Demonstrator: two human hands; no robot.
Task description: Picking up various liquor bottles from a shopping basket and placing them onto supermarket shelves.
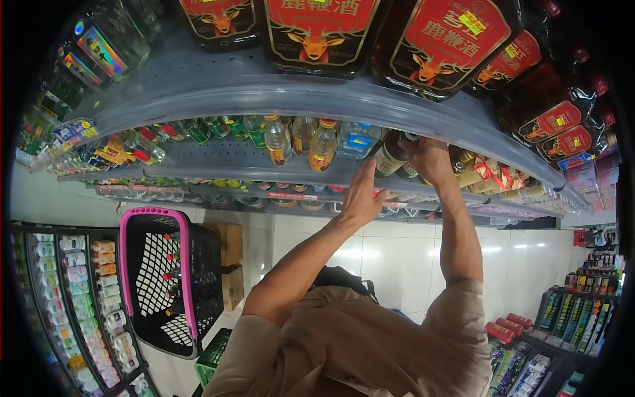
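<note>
Both arms reach under the clear front lip of an upper shelf to a lower shelf of bottles. My left hand [360, 196] is held upright with its fingers straight and thumb apart, its fingertips close beside a dark labelled bottle [390, 161]. Over the tops of the dark bottles, my right hand [430, 158] bends its fingers inward near a greyish cap. A second dark bottle [408, 171] shows below that hand. The shelf lip partly covers the right fingers, so their grip is unclear. Left of the hands stand a clear squarish bottle [358, 140] and a yellow-labelled bottle [323, 146].
Large dark bottles with red deer labels [317, 37] line the upper shelf, above its lip [297, 94]. Gold packages with red ribbon [488, 171] sit to the right. On the tiled floor stands a black shopping basket with a pink handle [186, 278], holding several bottles, near cardboard boxes [231, 243].
</note>
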